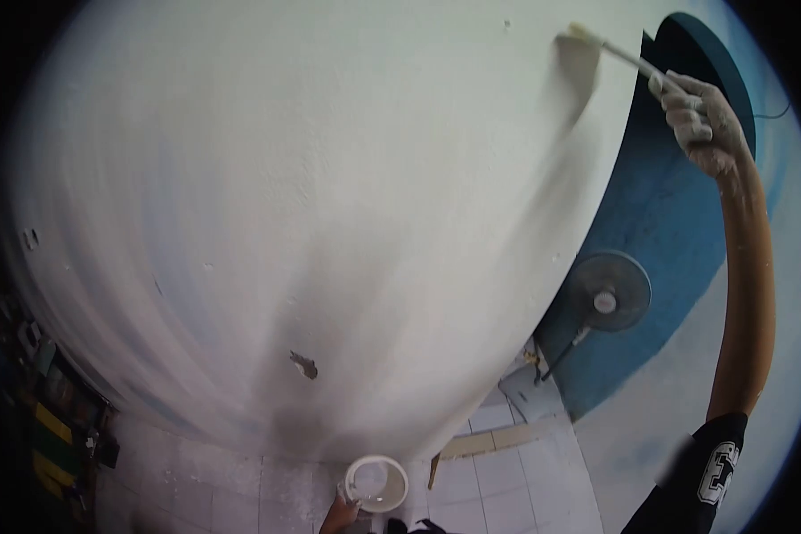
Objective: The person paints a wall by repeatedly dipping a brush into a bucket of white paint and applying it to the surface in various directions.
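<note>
My right hand (699, 125), coated in white paint or plaster, is raised at the upper right and wrapped round the handle of a paintbrush (627, 58). The brush's pale head (582, 34) is at the white wall (400, 160), close to its right edge, with a shadow below it. Low in the view, my left hand (343, 505) grips the rim of a white bucket (404, 488) on its left side. Some whitish material shows inside the bucket. The left fingers are small and partly hidden.
A standing fan (607, 294) is beyond the wall's right edge, before a blue wall (654, 240). A chipped hole (303, 364) marks the white wall low down. Assorted items, including a yellow and green one (53, 445), crowd the lower left. Pale tiles (503, 476) cover the floor.
</note>
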Action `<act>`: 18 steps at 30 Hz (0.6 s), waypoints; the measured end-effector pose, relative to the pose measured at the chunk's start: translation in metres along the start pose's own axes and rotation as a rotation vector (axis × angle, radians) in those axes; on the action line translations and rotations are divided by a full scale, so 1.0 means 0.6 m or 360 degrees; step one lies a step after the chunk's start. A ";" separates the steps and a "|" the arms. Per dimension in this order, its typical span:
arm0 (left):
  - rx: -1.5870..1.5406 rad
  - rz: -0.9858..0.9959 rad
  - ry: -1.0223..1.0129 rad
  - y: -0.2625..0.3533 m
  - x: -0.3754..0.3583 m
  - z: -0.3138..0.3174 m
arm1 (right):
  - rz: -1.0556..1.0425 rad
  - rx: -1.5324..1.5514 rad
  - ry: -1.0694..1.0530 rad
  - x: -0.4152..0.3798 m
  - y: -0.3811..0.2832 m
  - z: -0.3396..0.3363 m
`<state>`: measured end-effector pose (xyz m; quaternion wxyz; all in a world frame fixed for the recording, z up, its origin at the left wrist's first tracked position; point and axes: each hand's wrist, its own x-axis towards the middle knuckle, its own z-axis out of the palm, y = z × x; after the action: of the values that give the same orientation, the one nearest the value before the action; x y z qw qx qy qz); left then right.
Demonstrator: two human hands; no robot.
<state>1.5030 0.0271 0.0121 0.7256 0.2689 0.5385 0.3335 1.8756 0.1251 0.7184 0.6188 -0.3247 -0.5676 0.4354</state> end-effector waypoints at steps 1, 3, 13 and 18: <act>0.0030 0.0040 -0.0010 -0.016 0.016 -0.010 | -0.0134 -0.0086 -0.0049 0.013 -0.025 0.003; 0.0184 0.0186 0.0006 -0.101 0.074 -0.065 | -0.0293 -0.0130 -0.0204 0.045 -0.060 0.001; 0.0116 0.0125 0.0080 0.009 0.002 -0.010 | 0.0002 -0.0344 0.0460 0.002 0.245 0.028; 0.0064 0.0105 0.0119 0.037 -0.035 0.013 | 0.0450 -0.0359 0.0461 -0.149 0.562 -0.069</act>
<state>1.5021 0.0245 0.0436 0.6881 0.2884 0.5627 0.3561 1.8610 0.1862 0.3730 0.5863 -0.5272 -0.4668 0.4005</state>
